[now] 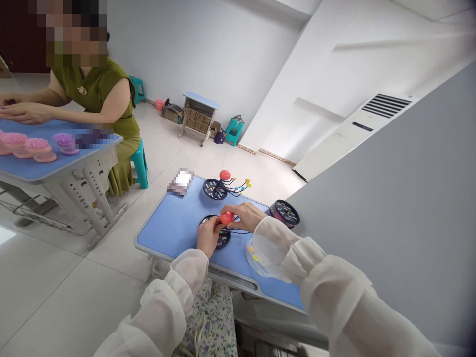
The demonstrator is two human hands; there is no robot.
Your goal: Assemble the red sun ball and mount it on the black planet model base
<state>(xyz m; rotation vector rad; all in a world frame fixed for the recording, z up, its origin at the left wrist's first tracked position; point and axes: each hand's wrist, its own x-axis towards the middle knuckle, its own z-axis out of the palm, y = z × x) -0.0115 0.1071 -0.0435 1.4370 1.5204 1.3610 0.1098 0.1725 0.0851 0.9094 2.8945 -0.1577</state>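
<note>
Over the near side of the blue table, my right hand (247, 216) reaches in from the right, fingers closed round a glossy red ball (226, 217). My left hand (208, 237) is closed too, its fingertips pinching at the lower left of the same ball. Right beneath them lies a round black base (223, 240) with small coloured pictures, partly covered by my left hand. Dark wires run from the ball under my right hand. Behind stands a similar model (214, 190) with a red ball and small coloured beads on curved wires.
Another black round base (285, 213) sits at the table's right by the wall. A clear round container (256, 260) with yellow pieces lies under my right forearm. A blurred phone-like object (181, 181) rests at the far left corner. A co-worker (100, 94) sits at another table (55, 163).
</note>
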